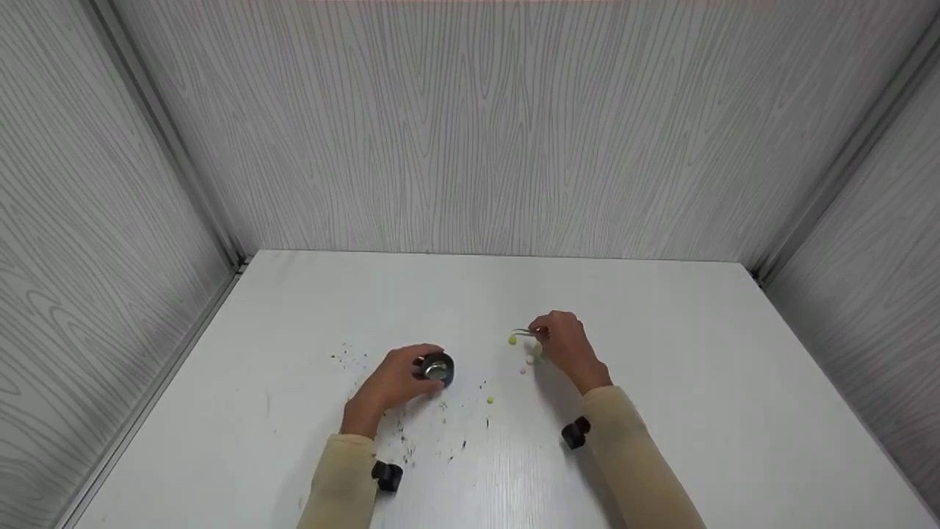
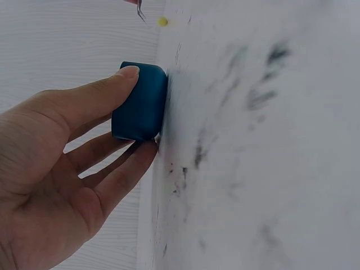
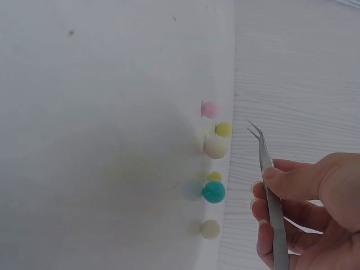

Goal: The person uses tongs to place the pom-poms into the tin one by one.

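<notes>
My left hand (image 1: pixel 393 378) grips a small dark teal cup (image 2: pixel 140 104) by its sides, thumb on one side and fingers on the other. In the head view the cup's shiny inside (image 1: pixel 436 372) faces up. The right hand (image 3: pixel 309 208) pinches metal tweezers (image 3: pixel 274 211) with bent tips, which stand slightly apart with nothing between them. Near the tips are small fuzzy balls: a pink ball (image 3: pixel 210 109), a yellow ball (image 3: pixel 224 130), a cream ball (image 3: pixel 216 148), a teal ball (image 3: pixel 214 192) and another cream ball (image 3: pixel 210 229). A second yellow ball (image 3: pixel 214 176) is partly hidden behind the teal one.
One yellow ball (image 1: pixel 490 400) lies apart, between the two forearms. Dark smudges (image 1: pixel 404 441) and specks mark the white table (image 1: pixel 661 441) around the left hand. Wood-grain panels (image 1: pixel 470 132) enclose the back and both sides.
</notes>
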Motion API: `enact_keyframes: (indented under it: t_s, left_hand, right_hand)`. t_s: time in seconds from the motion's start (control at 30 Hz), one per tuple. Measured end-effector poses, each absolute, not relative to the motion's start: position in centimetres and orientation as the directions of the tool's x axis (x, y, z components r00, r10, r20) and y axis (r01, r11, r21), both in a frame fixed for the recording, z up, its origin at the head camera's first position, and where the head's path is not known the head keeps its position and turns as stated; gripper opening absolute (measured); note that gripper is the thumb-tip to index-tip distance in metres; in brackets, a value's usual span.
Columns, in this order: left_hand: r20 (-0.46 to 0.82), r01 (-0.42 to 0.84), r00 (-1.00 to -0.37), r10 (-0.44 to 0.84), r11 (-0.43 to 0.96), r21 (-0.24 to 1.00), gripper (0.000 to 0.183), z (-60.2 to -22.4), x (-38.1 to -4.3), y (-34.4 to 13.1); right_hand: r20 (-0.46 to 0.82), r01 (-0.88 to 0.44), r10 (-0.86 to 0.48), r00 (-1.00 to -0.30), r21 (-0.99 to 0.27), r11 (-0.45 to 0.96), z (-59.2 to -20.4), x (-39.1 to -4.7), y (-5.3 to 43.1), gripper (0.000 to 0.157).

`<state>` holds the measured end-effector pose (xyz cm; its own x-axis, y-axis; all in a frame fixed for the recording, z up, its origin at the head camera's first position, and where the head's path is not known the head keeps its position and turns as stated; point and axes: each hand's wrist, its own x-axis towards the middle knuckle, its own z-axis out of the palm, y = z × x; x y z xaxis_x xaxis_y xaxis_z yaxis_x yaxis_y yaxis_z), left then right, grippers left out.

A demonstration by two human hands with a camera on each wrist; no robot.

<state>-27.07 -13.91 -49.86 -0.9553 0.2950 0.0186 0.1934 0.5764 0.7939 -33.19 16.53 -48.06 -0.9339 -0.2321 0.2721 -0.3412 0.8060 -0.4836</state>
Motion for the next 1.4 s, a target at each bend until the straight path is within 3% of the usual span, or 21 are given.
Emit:
enact_keyframes:
  t_s: [0.77,1.03,1.4]
  left_hand:
    - [0.007,0.190,-0.953,0.303,0.582,0.791,0.056,-50.0,-27.1,-13.9]
    - [0.008,0.190,-0.950,0.313,0.556,0.810,0.056,-50.0,-27.2,-14.1]
    - [0.006,0.188,-0.949,0.315,0.550,0.814,0.055,-50.1,-27.3,-14.1]
  right_hand:
    - [0.172,-0.253,-0.190,-0.967,-0.506,0.825,-49.0,-33.6,16.8,0.018]
    - [0.230,-0.307,-0.221,-0.948,-0.467,0.829,-49.1,-33.6,17.1,0.015]
    - [0.264,-0.334,-0.225,-0.938,-0.512,0.791,-48.7,-33.1,16.7,0.020]
